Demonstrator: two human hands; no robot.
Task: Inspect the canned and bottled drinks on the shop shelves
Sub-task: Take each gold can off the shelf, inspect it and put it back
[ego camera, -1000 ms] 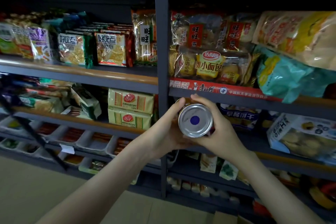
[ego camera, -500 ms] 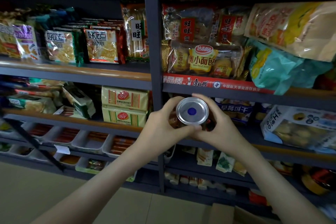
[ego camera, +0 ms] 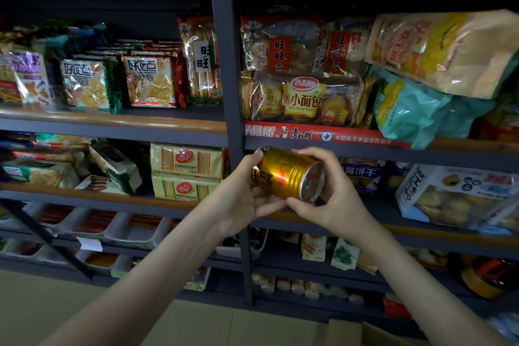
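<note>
Both hands, left (ego camera: 241,202) and right (ego camera: 334,199), grip gold metal drink can (ego camera: 286,174), now tipped sideways; probably checking label, text blurred.

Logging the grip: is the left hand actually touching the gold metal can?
Touching. The head view shows the left hand against the gold metal can, thumb on its far end, fingers curled beneath; the right hand grips the near end.
</note>
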